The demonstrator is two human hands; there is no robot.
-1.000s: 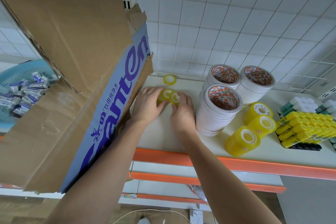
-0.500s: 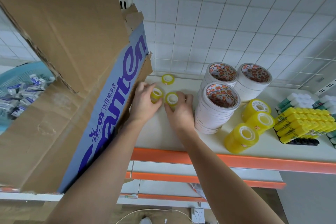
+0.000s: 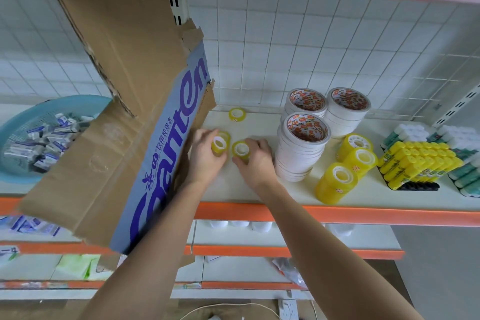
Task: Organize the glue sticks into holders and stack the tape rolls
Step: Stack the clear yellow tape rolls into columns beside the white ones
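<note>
A cream shelf (image 3: 233, 189) with an orange front edge carries the goods. A small yellow tape roll (image 3: 237, 114) lies flat near the back wall. Three stacks of white masking tape (image 3: 301, 153) stand touching each other at the middle. Beside them stand three stacks of large yellow tape rolls (image 3: 336, 183). Farther right lie yellow glue sticks (image 3: 418, 163) on a black tray (image 3: 415, 186), with green-and-white glue sticks (image 3: 465, 171) just beside them.

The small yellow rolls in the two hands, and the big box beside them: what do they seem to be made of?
The small yellow rolls look like glossy, translucent plastic tape on white cores, probably card. The box looks like matt brown corrugated cardboard, with torn, ragged edges.
</note>
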